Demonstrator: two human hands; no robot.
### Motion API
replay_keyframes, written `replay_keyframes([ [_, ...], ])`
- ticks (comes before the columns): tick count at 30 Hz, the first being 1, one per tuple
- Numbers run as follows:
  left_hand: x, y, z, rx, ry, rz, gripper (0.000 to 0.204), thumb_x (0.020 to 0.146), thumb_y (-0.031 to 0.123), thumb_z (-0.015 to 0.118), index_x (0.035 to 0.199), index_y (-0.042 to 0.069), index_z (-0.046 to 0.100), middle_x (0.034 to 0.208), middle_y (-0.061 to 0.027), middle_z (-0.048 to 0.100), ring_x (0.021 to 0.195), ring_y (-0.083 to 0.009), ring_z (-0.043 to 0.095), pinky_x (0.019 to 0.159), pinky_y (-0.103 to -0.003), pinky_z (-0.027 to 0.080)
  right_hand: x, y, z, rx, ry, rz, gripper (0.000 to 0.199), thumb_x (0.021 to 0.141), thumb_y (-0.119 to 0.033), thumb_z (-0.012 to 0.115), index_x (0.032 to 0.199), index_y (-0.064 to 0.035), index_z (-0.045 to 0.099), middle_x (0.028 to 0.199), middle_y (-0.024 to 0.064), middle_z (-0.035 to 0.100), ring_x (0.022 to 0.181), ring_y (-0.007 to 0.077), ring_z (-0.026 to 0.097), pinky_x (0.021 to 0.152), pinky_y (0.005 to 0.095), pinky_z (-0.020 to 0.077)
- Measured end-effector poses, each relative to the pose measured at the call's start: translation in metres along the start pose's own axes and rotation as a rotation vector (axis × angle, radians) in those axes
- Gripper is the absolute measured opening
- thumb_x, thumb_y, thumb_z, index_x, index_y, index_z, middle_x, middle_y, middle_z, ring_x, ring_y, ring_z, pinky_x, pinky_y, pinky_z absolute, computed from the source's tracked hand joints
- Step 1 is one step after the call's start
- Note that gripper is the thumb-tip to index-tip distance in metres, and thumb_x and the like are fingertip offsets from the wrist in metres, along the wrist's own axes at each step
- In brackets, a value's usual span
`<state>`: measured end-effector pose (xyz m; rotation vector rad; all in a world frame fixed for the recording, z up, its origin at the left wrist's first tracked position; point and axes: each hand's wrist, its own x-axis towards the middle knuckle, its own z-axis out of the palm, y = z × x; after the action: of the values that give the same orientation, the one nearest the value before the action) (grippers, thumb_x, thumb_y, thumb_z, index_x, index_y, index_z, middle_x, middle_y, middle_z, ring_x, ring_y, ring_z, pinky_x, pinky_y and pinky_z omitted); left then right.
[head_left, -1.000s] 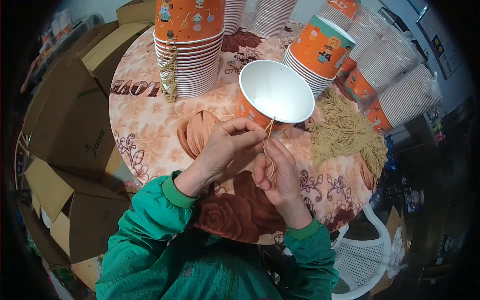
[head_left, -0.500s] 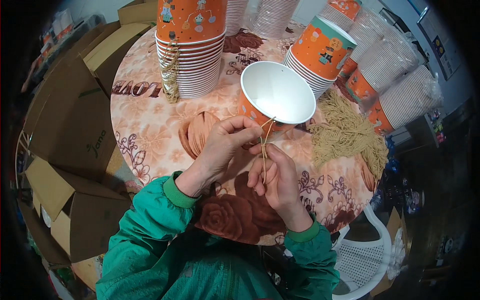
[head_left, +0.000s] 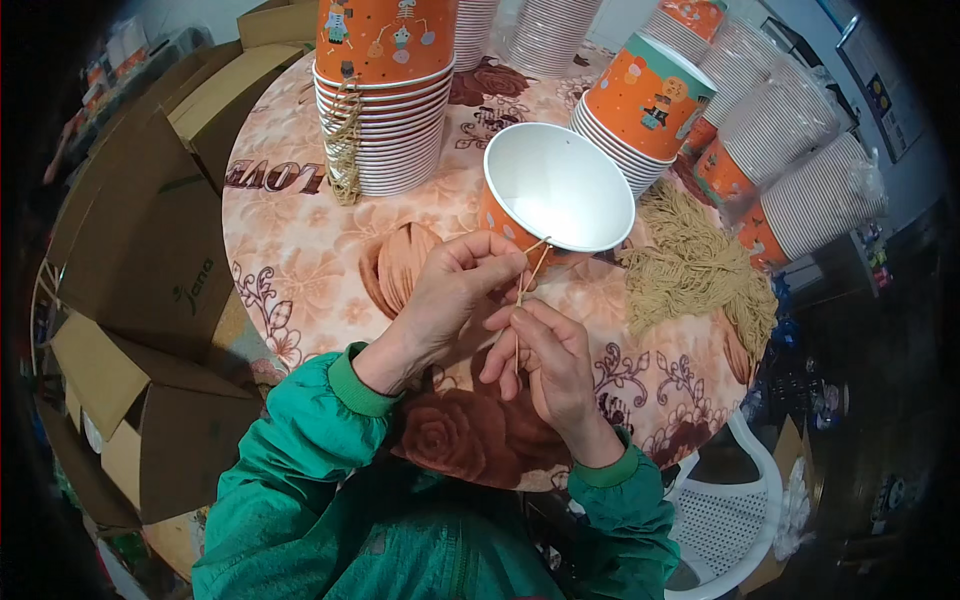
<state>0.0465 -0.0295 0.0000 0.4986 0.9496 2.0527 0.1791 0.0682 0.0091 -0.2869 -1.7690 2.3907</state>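
Note:
A paper bucket (head_left: 560, 190), orange outside and white inside, leans on the table with its opening tilted toward me. Thin tan string (head_left: 536, 266) runs through its near rim and hangs down into my fingers. My left hand (head_left: 455, 290) pinches the string close below the rim, its fingers closed. Just under it, my right hand (head_left: 548, 360) has thumb and forefinger closed on the string's lower part, and a tail dangles past the curled fingers.
A tall stack of orange buckets (head_left: 385, 130) with string loops stands at the back left. More stacked buckets (head_left: 640, 105) are at the back right, beside a heap of tan strings (head_left: 695, 260). Cardboard boxes (head_left: 150, 250) sit left of the table, a white plastic chair (head_left: 725, 510) right.
My right hand has shifted slightly down and left, and its thumb now presses the string against the forefinger. The loop between the hands is drawn narrower. The bucket barely moves.

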Motion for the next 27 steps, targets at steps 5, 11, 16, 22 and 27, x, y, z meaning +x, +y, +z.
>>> replay_keyframes([
  [5,-0.001,0.0,0.001,-0.029,-0.013,-0.011,0.006,0.099,0.008,0.063,0.099,0.002,0.064,0.084,-0.0044,0.067,0.068,-0.0073,0.055,0.055,-0.019,0.044,-0.001,0.001,-0.001,-0.021,-0.013,0.0,0.032,0.106,-0.023,0.046,0.108,0.0051,0.062,0.07,0.0166,0.068,0.046,0.0148,0.057,0.045,0.0218,0.0444],
  [11,-0.001,-0.004,-0.002,0.064,-0.013,0.073,0.008,0.101,0.01,0.062,0.1,0.003,0.063,0.084,-0.0015,0.065,0.065,-0.0054,0.054,0.054,-0.018,0.043,-0.001,0.003,-0.001,-0.112,0.007,-0.041,0.031,0.106,-0.019,0.045,0.103,0.0063,0.063,0.071,0.0153,0.067,0.049,0.0127,0.057,0.046,0.0203,0.044],
  [16,-0.005,0.002,0.002,0.126,-0.013,0.089,0.007,0.101,0.01,0.062,0.1,0.003,0.063,0.085,-0.0003,0.065,0.07,-0.0041,0.055,0.061,-0.019,0.045,-0.002,0.002,-0.002,-0.128,0.018,-0.05,0.03,0.105,-0.017,0.045,0.099,0.0063,0.063,0.07,0.0134,0.066,0.049,0.0113,0.055,0.046,0.0192,0.0432],
  [22,-0.006,-0.002,0.006,0.174,-0.002,0.165,0.008,0.101,0.011,0.062,0.099,0.003,0.063,0.087,0.0006,0.065,0.073,-0.0041,0.056,0.064,-0.019,0.045,-0.004,0.0,-0.002,-0.177,0.011,-0.087,0.03,0.105,-0.017,0.046,0.096,0.0053,0.064,0.069,0.0126,0.066,0.048,0.0097,0.054,0.046,0.0187,0.0422],
  [27,0.001,0.006,-0.007,0.179,-0.036,0.047,0.009,0.1,0.011,0.064,0.102,0.002,0.067,0.09,0.0,0.067,0.078,-0.0049,0.059,0.069,-0.02,0.048,-0.004,0.001,0.003,-0.187,0.048,-0.054,0.022,0.106,-0.015,0.048,0.103,0.0018,0.062,0.073,0.0063,0.065,0.055,0.0064,0.054,0.053,0.0193,0.0438],
])
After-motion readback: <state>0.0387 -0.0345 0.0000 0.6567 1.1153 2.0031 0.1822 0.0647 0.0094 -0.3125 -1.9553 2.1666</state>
